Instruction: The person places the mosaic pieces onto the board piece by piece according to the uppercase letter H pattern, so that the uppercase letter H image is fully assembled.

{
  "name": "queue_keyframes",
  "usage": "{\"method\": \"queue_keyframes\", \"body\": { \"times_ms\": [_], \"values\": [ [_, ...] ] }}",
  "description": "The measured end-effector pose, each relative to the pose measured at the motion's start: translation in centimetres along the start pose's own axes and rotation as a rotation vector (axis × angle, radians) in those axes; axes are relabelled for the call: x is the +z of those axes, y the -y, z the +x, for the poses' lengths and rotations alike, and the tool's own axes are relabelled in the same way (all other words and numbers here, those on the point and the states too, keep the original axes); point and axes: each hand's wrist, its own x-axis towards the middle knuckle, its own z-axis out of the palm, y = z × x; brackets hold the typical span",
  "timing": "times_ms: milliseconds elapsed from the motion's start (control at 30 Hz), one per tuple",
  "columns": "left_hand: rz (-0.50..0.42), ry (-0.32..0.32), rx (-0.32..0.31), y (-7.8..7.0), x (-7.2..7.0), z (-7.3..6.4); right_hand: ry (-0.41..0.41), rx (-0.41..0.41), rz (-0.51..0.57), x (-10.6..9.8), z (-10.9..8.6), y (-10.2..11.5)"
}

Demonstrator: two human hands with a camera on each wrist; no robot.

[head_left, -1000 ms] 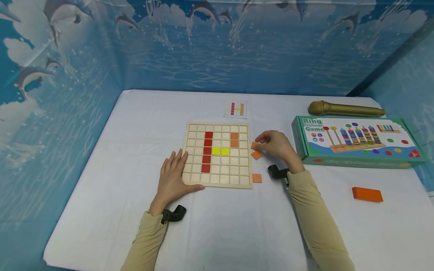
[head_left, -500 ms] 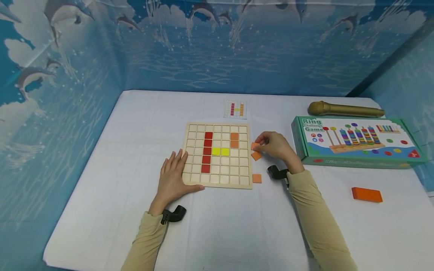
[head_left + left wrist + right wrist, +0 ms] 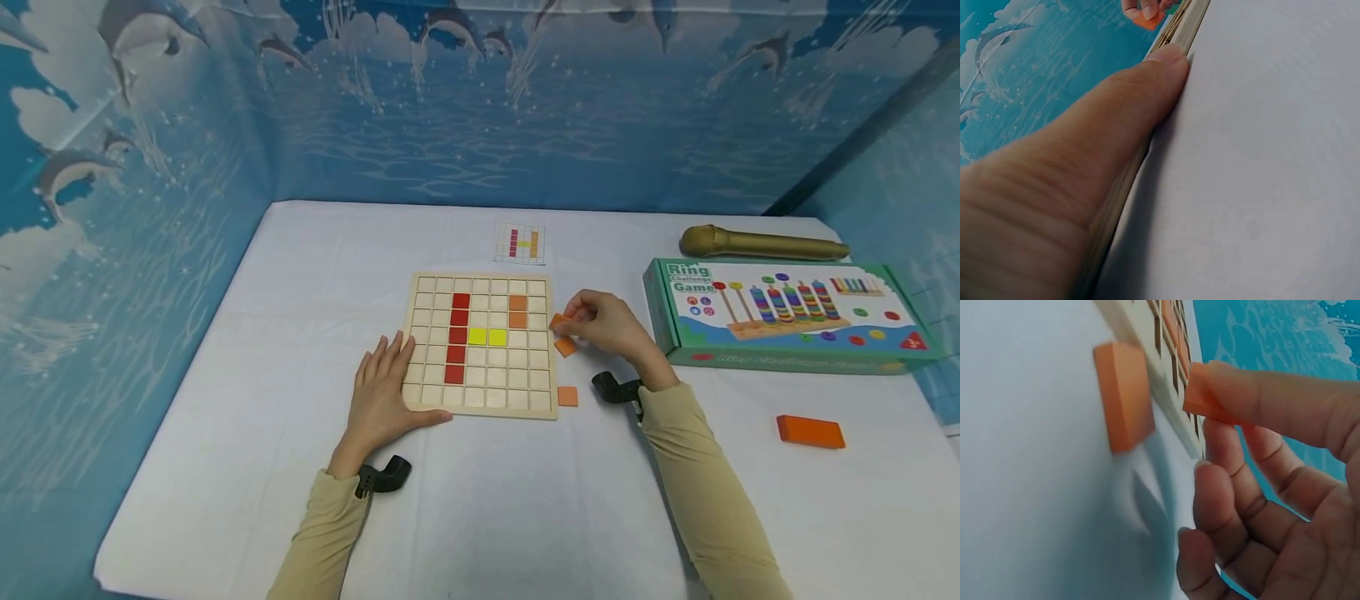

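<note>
A wooden grid board (image 3: 498,400) lies on the white table, with a column of red tiles (image 3: 457,335), two yellow tiles (image 3: 487,337) and two orange tiles (image 3: 517,311) in its squares. My left hand (image 3: 382,400) rests against the board's lower left corner, fingers spread straight and thumb along the near edge. Beside the right edge, my right hand (image 3: 611,325) pinches an orange square tile (image 3: 1200,390) between thumb and fingers. Just below that hand a loose orange tile (image 3: 566,346) lies on the table; another orange tile (image 3: 567,396) lies nearer the board's lower right corner.
Behind the board lies a small pattern card (image 3: 521,243). To the right stand a green game box (image 3: 787,312) and a gold microphone (image 3: 765,242). An orange block (image 3: 811,432) lies at the front right. A blue dolphin-print curtain (image 3: 465,108) surrounds the table.
My right hand has shifted slightly left with the orange tile, which is now tilted and closer to the board's right edge. The left hand has stayed in place.
</note>
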Motion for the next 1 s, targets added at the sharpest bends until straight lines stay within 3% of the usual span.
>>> {"method": "queue_keyframes", "body": {
  "times_ms": [233, 567, 800, 1000],
  "values": [
    [-0.004, 0.004, -0.002, 0.0, -0.1, 0.0, 0.012, -0.034, 0.067, 0.7, 0.1, 1.1],
    [-0.004, -0.004, 0.005, 0.1, 0.0, 0.0, 0.030, -0.073, -0.005, 2.1, 0.5, 3.0],
    [-0.003, 0.003, 0.002, 0.1, 0.0, 0.0, 0.054, -0.094, -0.028, 2.9, 0.8, 3.3],
    [0.000, 0.009, -0.001, 0.1, -0.1, 0.0, 0.061, -0.089, -0.111, 3.4, 0.8, 3.4]
  ]
}}
